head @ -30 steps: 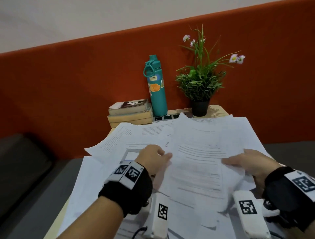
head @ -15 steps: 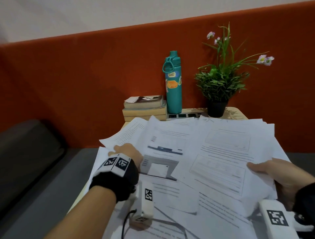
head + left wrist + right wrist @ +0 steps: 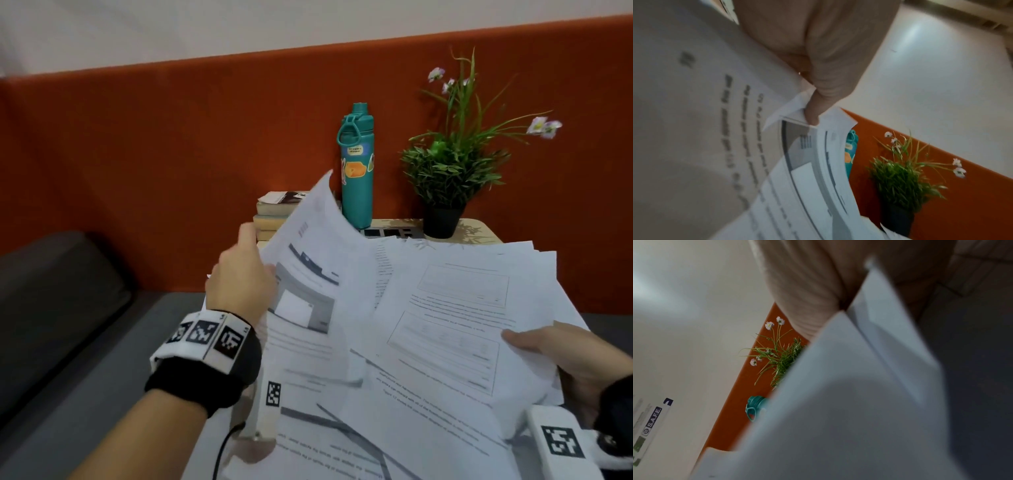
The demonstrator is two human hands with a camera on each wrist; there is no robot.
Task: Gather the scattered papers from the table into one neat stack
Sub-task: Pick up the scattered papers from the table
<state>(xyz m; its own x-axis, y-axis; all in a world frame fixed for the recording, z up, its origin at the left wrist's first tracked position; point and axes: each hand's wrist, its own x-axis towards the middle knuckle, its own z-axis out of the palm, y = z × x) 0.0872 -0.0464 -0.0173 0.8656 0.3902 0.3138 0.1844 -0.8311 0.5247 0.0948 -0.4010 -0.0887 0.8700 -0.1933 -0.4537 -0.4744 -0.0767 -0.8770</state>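
Papers (image 3: 394, 342) near the bottle (image 3: 356, 168): left hand (image 3: 239, 277) and right hand (image 3: 561, 356) grasp them; loose sheets might slip off.

Matt printed papers (image 3: 445, 325), pale wooden table (image 3: 479, 229), glossy teal bottle (image 3: 356, 192)

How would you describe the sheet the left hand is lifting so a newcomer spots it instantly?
Start at the teal bottle against the orange partition. Just left of it, one sheet curls up off the spread papers, gripped at its edge by the left hand. It alone stands raised and carries a grey screenshot block; its neighbours lie flatter.
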